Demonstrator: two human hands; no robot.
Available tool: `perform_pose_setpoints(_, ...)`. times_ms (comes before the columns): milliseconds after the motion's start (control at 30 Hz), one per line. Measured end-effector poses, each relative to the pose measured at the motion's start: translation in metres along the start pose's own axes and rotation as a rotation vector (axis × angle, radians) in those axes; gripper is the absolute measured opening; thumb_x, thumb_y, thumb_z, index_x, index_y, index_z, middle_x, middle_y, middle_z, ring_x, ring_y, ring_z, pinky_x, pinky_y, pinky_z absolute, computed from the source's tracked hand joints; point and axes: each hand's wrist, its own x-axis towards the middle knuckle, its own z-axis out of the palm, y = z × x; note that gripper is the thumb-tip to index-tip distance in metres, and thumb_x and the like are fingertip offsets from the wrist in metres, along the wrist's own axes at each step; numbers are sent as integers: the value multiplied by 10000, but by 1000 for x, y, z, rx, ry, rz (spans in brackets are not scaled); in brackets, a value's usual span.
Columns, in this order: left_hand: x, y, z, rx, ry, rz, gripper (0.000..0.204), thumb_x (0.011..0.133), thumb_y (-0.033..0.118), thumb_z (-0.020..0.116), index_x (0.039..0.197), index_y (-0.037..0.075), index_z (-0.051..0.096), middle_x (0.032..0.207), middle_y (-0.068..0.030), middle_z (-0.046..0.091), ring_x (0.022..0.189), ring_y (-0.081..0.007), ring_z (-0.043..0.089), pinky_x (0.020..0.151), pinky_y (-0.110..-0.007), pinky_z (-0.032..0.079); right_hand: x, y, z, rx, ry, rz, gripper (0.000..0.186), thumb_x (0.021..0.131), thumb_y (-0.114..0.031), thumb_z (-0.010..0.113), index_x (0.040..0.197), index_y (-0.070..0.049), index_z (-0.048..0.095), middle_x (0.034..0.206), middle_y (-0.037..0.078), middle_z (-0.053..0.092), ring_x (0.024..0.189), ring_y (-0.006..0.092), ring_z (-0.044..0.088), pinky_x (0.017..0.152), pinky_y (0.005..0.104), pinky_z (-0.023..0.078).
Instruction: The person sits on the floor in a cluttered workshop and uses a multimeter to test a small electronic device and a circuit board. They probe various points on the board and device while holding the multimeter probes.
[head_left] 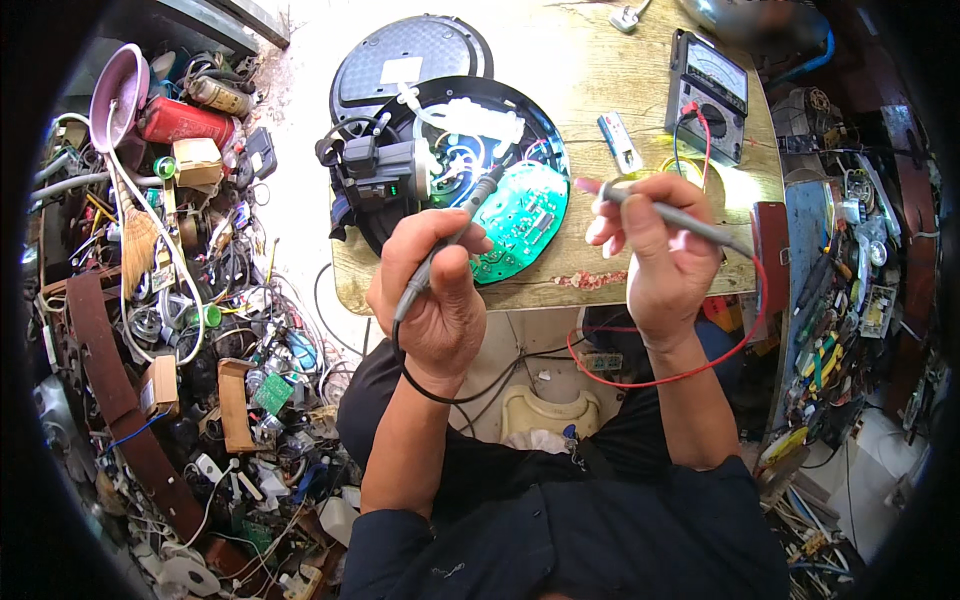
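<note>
My left hand (432,275) is closed around a grey test probe (440,258) with a black lead, its tip end over the near part of an opened round black appliance base (556,165). Beneath and beside it lies a green circuit board (527,215); whether the tip touches anything I cannot tell. My right hand (668,235) grips a second grey test probe (680,217) with a red lead (762,285), held above the table right of the board. An analog multimeter (708,95) with red and black leads plugged in stands at the table's far right.
A black round cover (412,60) lies behind the base. A small box-shaped battery-like item (619,143) rests near the multimeter, and a plug (628,17) at the far edge. Cluttered parts (270,390) pile up on the left; tools (828,350) crowd the right shelf.
</note>
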Motion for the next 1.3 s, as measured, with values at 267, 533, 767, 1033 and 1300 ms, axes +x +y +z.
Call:
perform_pose_setpoints(267, -4, -4, 0, 103, -8, -214, 239, 1042, 193, 615, 1121, -28, 570, 874, -91, 664, 687, -111, 614, 637, -221, 497, 12, 17, 6, -405, -173, -221, 181, 879, 0, 705, 1054, 42, 694, 941, 167, 721, 779, 211, 702, 705, 303, 538)
perform_pose_setpoints(533, 0, -1, -2, 206, -61, -250, 255, 1042, 232, 620, 1104, -15, 608, 861, -97, 693, 631, -75, 586, 585, -202, 468, 7, 34, 10, -465, -69, -78, 172, 857, -13, 750, 1019, 21, 700, 828, 112, 716, 663, 152, 681, 603, 275, 518)
perform_pose_setpoints(767, 2, -1, -2, 122, 11, -341, 158, 982, 151, 705, 1016, 6, 652, 789, -74, 686, 623, -98, 607, 572, -245, 475, 6, 33, 13, -542, -80, -100, 176, 844, -14, 761, 1007, 19, 703, 795, 102, 713, 657, 144, 674, 594, 264, 513)
perform_pose_setpoints(1033, 2, -1, -4, 166, 0, -355, 130, 977, 132, 703, 997, 11, 662, 785, -75, 683, 618, -97, 602, 565, -241, 466, 8, 35, 13, -496, -104, -160, 156, 830, 23, 736, 982, 34, 702, 822, 128, 723, 674, 164, 687, 615, 281, 531)
perform_pose_setpoints(1300, 1, -4, -5, 207, -18, -331, 116, 968, 109, 708, 987, 3, 665, 791, -88, 693, 645, -112, 631, 594, -247, 492, 9, 40, 13, -505, -129, -214, 163, 819, 51, 727, 979, 38, 699, 884, 144, 734, 744, 197, 712, 668, 292, 549)
